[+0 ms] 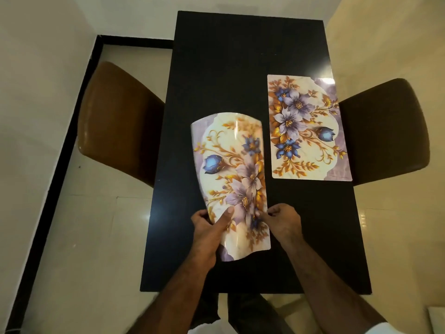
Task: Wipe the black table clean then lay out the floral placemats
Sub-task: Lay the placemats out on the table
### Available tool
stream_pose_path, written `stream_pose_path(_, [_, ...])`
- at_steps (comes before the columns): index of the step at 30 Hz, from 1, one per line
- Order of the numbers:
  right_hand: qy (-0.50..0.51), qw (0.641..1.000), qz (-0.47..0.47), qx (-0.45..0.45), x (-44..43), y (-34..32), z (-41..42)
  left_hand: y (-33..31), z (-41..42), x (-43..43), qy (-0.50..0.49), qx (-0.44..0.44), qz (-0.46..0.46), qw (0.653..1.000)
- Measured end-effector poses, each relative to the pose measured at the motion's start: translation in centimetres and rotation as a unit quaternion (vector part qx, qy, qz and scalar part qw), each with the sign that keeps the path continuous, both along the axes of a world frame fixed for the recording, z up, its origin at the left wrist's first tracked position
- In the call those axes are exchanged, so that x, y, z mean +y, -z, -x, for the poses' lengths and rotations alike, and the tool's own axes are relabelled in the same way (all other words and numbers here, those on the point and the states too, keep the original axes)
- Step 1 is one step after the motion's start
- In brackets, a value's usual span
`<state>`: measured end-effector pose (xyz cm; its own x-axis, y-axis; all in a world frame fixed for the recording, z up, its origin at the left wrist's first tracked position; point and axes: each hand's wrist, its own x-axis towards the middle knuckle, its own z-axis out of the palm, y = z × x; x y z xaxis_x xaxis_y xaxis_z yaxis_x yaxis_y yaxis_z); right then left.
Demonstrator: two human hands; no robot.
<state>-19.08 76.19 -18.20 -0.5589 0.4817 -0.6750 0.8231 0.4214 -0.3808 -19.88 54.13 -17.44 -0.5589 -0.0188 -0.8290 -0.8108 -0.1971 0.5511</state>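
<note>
Laying-out step now: the first placemat (308, 128) lies flat on the black worktop (240, 56). Left of it, a second placemat (231, 165) is held bowed above the surface. The left grip (209, 233) clamps its near corner, thumb on top; the right grip (284, 224) seems to pinch its near edge. Next, I'd judge: lower it flat, squared beside the first placemat.

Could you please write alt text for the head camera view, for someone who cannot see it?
A person's left hand and right hand hold a bowed floral placemat over a black table. A second placemat lies flat near its right edge, with brown chairs either side.
</note>
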Motion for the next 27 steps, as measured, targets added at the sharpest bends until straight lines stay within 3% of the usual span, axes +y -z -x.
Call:
stream_pose_path(4, [0.11,0.985,0.128,0.028,1.0,-1.6,0.1,0.8,0.4,-3.3,-0.076,0.003,-0.056,0.996])
stream_pose_path(9, [0.217,0.912,0.345,0.035,0.7,-3.2,1.8,0.1,2.5,-7.5,-0.081,0.03,-0.052,0.995])
stream_pose_path(11, [0.224,0.894,0.381,0.07,0.3,-3.6,3.0,-0.7,3.9,-8.7,-0.073,0.04,-0.046,0.996])
stream_pose_path(15, [0.166,0.916,0.322,0.171,-0.2,-4.4,7.0,-3.0,7.7,-10.6,0.039,0.123,0.099,0.987])
stream_pose_path(17, [0.119,0.933,0.266,0.213,-0.2,-5.4,9.6,-4.0,10.4,-11.4,0.048,0.16,0.141,0.976])
stream_pose_path(23, [0.04,0.934,0.199,0.293,0.0,-9.8,16.4,-9.3,19.5,-13.2,0.094,0.3,0.146,0.938])
stream_pose_path(27, [0.0,0.939,0.212,0.271,1.0,-11.2,20.0,-10.5,24.3,-14.5,0.092,0.343,0.157,0.922])
